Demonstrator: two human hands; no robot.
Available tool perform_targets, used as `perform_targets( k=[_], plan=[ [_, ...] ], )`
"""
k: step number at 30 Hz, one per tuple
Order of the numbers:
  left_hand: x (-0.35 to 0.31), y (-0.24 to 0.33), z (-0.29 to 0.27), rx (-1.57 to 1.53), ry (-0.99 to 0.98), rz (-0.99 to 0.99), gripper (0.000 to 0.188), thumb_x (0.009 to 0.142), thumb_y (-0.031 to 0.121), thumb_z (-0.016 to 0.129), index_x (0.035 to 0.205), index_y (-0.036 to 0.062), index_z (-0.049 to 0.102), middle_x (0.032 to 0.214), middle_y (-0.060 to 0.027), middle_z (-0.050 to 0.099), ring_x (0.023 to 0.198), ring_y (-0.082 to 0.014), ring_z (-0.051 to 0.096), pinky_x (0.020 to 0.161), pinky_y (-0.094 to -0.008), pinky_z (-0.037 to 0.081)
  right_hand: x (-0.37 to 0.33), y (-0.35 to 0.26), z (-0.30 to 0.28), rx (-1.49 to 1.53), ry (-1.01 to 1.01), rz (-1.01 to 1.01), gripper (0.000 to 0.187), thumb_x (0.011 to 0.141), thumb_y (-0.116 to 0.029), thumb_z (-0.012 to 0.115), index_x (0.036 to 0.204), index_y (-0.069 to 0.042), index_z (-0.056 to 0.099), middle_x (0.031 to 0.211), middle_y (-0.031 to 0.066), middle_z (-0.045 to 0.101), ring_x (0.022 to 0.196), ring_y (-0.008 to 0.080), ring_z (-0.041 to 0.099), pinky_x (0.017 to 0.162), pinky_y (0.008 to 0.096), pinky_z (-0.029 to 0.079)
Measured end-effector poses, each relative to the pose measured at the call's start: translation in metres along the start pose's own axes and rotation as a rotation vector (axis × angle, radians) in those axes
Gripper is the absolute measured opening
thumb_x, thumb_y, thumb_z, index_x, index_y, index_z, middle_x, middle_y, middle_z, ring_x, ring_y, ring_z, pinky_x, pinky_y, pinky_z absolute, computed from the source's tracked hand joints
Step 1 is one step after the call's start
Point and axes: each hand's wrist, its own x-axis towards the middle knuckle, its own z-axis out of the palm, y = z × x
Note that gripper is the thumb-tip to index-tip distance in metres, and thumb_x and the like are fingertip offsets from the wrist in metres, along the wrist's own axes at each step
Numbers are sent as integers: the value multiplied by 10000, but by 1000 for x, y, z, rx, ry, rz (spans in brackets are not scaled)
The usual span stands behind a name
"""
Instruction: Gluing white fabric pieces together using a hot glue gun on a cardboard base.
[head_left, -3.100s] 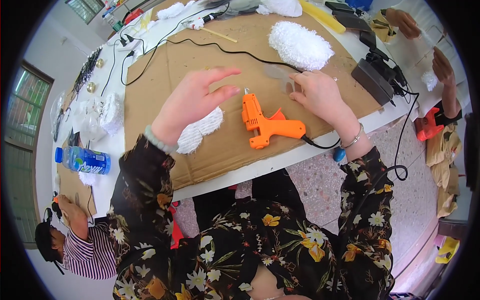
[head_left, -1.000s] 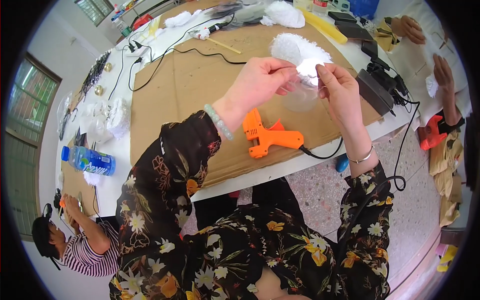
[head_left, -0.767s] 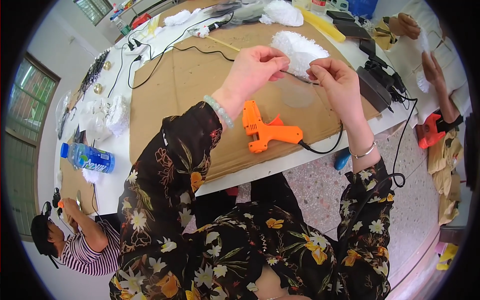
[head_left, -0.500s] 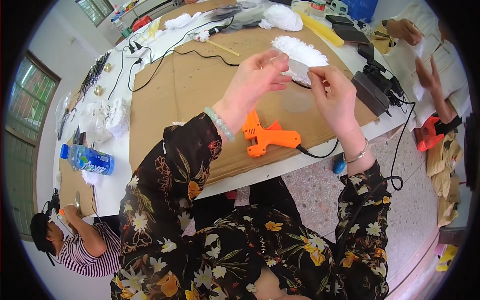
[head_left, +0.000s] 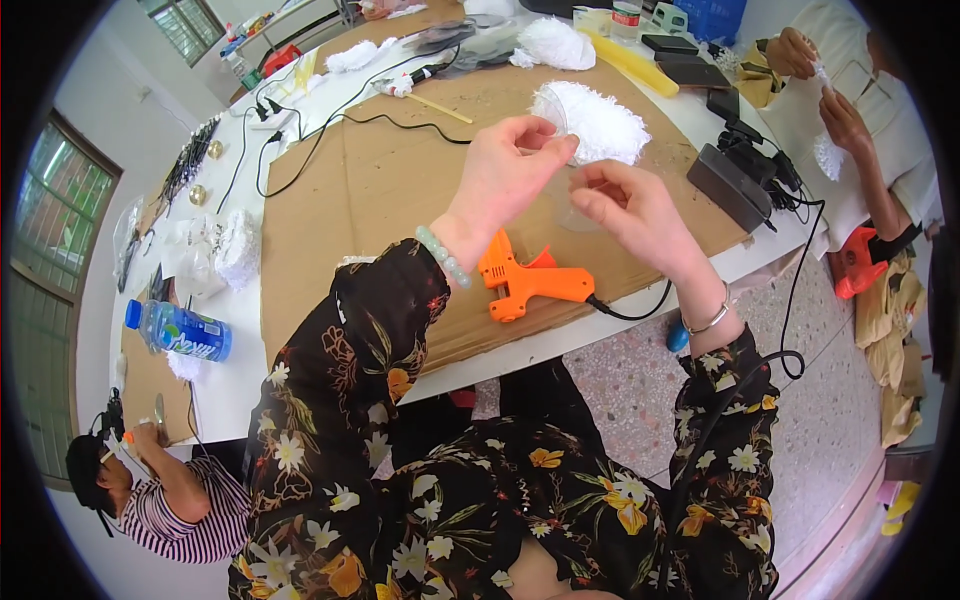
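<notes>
Beyond the orange glue gun (head_left: pixel 535 286) | left hand (head_left: pixel 507 172) pinches a clear disc (head_left: pixel 552 108) by its rim, probably to keep its face unsmudged | right hand (head_left: pixel 637 216), fingers apart, holds nothing I can see | gun flat, likely for steadiness

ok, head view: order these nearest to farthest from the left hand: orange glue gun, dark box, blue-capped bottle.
1. Orange glue gun: lower in view, on the cardboard.
2. Dark box: right, past the right hand.
3. Blue-capped bottle: far left.
</notes>
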Motion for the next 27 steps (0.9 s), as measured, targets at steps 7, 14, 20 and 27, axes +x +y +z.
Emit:
perform_targets(
  k=[7, 14, 20, 27],
  plan=[
    [-9, 14, 20, 319, -63, 214, 426, 747, 323, 713, 943, -48, 640, 893, -167, 673, 770, -219, 666, 672, -304, 528, 18, -3, -11, 276, 173, 82, 377, 920, -319, 555, 1104, 6, 601, 976, 69, 640, 825, 104, 603, 718, 244, 502],
    [-6, 12, 26, 235, -105, 199, 381, 758, 277, 712, 943, -47, 639, 871, -146, 675, 774, -206, 667, 675, -293, 525, 22, 4, -25, 491, 182, 111, 290, 914, -259, 578, 1014, 4, 649, 913, 68, 662, 766, 111, 616, 665, 240, 502],
    [5, 8, 24, -288, -80, -30, 403, 816, 216, 649, 1070, -87, 573, 858, -127, 642, 785, -216, 661, 678, -304, 536, 18, 4, -57, 149, 421, 17, 232, 914, -202, 533, 909, 4, 642, 841, 65, 660, 771, 134, 627, 687, 238, 480],
    [13, 17, 25, -634, -86, -87, 540, 856, 129, 568, 1289, -106, 346, 843, -123, 621, 824, -236, 651, 741, -317, 533, 1, 14, -71, 699, -18, 117, 219, 885, -125, 490, 752, 39, 549, 1196, 260, 549, 1070, 350, 572, 835, 420, 529]
  ],
)
